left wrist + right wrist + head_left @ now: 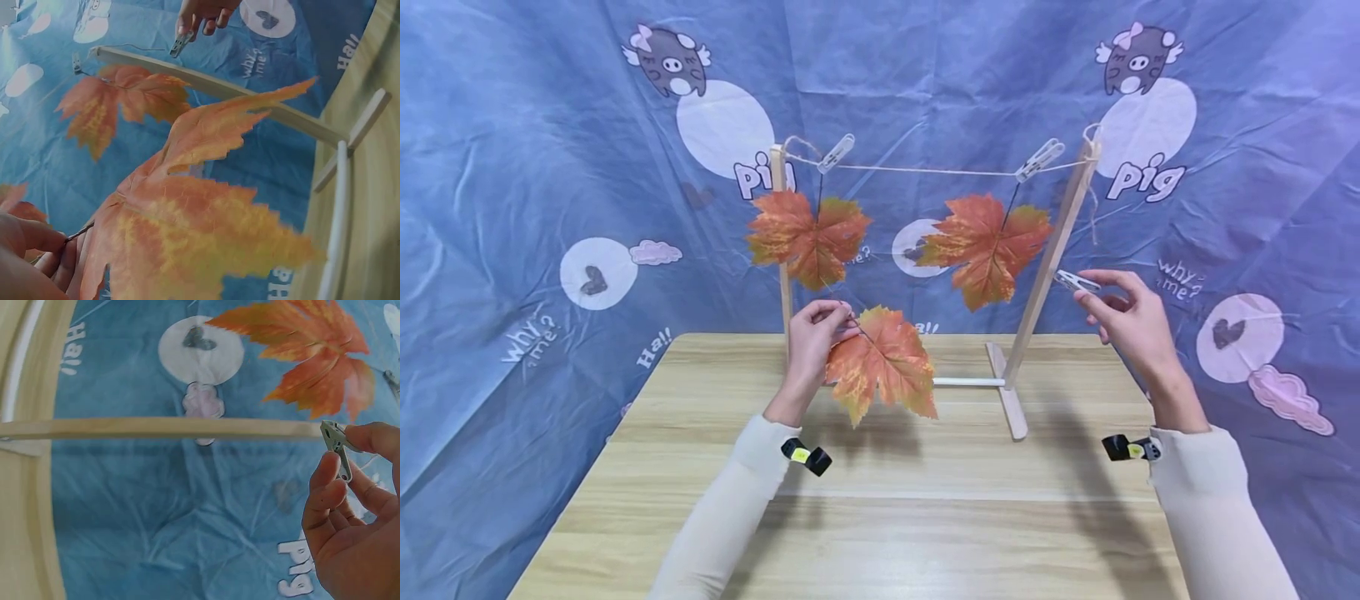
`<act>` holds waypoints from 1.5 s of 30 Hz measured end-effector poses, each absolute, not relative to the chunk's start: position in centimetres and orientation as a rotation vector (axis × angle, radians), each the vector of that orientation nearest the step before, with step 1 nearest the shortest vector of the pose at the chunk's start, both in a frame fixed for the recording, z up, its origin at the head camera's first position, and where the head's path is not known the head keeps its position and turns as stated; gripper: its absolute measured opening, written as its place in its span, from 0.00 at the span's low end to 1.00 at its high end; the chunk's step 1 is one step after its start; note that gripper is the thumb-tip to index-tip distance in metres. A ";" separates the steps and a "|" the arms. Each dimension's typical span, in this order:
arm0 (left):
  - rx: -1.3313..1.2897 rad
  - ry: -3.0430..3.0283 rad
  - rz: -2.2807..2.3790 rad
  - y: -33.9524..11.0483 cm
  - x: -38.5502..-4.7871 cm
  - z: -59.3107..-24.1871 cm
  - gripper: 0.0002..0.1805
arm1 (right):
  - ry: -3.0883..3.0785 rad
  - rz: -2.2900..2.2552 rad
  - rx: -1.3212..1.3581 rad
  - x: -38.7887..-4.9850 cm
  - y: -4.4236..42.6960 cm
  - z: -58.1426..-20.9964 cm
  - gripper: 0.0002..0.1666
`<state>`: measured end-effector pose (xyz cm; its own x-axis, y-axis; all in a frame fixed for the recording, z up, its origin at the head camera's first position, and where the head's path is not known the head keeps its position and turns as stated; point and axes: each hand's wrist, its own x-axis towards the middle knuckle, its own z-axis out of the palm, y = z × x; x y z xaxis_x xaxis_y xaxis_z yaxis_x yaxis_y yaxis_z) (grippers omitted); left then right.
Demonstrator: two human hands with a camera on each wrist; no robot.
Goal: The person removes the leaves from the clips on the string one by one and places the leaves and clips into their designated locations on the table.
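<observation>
My left hand point(817, 337) pinches the thin dark stem of an orange maple leaf point(883, 362), which hangs low in front of the wooden frame. In the left wrist view that leaf point(169, 225) fills the middle, its stem between thumb and fingers. Out to the right of the frame, my right hand point(1131, 321) holds a pale clothespin point(1077, 282) between thumb and fingers. The right wrist view shows this clothespin point(337, 450) close up, with nothing in it. Two more maple leaves, one left point(811, 237) and one right point(988, 246), hang by their stems from clothespins on the string.
A twine string point(925, 171) runs between the tops of the left post point(786, 300) and right post point(1052, 258). A white bar point(968, 382) joins the posts low down, and a wooden foot point(1006, 396) rests on the table point(925, 533). A blue printed cloth point(865, 75) hangs behind.
</observation>
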<state>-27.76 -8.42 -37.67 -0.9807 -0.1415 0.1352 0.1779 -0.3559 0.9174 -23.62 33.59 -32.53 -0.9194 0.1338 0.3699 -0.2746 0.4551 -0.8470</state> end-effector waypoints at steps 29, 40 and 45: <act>0.182 -1.669 -2.521 -9.0 -27.0 -45.2 0.06 | -2.657 1.151 0.001 -25.6 36.4 -40.1 0.26; 0.303 -1.653 -2.568 -9.4 -26.6 -48.2 0.07 | -2.693 1.126 -0.009 -26.7 36.5 -42.6 0.25; 0.376 -1.647 -2.575 -9.3 -26.5 -49.4 0.08 | -2.722 1.159 -0.014 -27.0 36.6 -43.6 0.25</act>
<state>-26.49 -9.31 -49.43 -0.9683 -0.1821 -0.1710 -0.0789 -0.4268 0.9009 -26.98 36.60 -43.61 -0.9833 0.0798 0.1634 -0.0625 0.6956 -0.7157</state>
